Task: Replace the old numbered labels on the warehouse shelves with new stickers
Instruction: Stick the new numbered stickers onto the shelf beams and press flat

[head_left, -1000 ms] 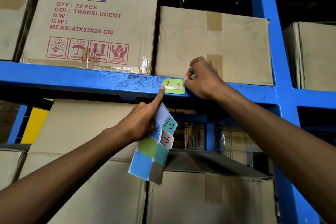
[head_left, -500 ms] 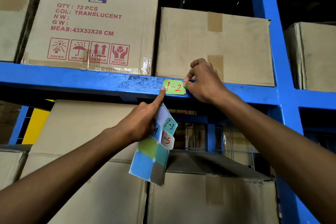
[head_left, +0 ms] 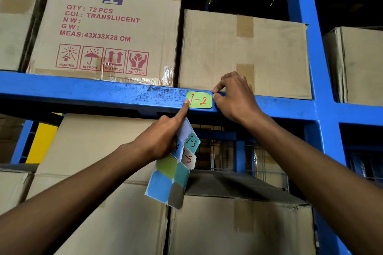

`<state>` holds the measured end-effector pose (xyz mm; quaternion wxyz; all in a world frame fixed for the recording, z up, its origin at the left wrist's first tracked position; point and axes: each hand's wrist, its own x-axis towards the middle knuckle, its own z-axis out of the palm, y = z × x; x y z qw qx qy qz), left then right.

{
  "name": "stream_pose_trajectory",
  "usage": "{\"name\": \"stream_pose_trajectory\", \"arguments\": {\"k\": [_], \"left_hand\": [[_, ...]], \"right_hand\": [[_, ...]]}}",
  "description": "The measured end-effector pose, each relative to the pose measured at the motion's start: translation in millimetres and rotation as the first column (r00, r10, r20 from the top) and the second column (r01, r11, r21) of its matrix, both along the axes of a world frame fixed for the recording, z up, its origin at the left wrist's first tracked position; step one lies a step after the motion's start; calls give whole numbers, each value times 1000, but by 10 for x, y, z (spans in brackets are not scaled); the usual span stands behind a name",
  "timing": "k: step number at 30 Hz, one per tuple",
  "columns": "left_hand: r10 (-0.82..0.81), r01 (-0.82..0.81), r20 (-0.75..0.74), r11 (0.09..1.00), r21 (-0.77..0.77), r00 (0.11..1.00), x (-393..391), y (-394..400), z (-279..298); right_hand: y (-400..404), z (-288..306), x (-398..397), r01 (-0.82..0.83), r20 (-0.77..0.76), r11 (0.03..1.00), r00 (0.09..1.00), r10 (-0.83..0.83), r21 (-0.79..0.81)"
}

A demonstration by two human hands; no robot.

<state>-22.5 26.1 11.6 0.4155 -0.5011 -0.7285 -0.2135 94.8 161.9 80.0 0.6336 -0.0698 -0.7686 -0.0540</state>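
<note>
I have the green 1-2 label point(head_left: 199, 100) lying flat on the front of the blue beam point(head_left: 83, 92), just right of the frame's centre, its long axis running along the beam. My right hand point(head_left: 235, 97) sits at the label's right end, thumb and forefinger pinched at the upper right corner, so the label extends leftward from those fingers. My left hand point(head_left: 163, 138) comes up from below: its forefinger is straight and presses the label's left edge, while the other fingers curl round the sticker sheet point(head_left: 176, 163) hanging beneath the beam. Both hands touch it; I judge the right corner is where the next move happens.
</note>
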Motion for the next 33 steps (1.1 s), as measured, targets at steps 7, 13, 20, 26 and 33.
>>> {"name": "stream_pose_trajectory", "arguments": {"k": [7, 13, 20, 26, 33], "left_hand": [[37, -37, -24, 999, -15, 999, 40, -28, 31], [52, -52, -5, 998, -39, 999, 64, -53, 33], [92, -91, 3, 994, -66, 996, 105, -89, 72], [86, -81, 41, 991, -104, 995, 148, -107, 189], [25, -12, 101, 991, -132, 995, 95, -109, 272]], "right_hand": [[63, -268, 97, 104, 23, 925, 992, -121, 365], [348, -511, 53, 364, 53, 761, 886, -461, 537], [263, -436, 82, 269, 44, 831, 943, -331, 488], [284, -336, 1, 275, 67, 858, 940, -335, 433], [261, -401, -31, 235, 59, 920, 962, -266, 314]]}}
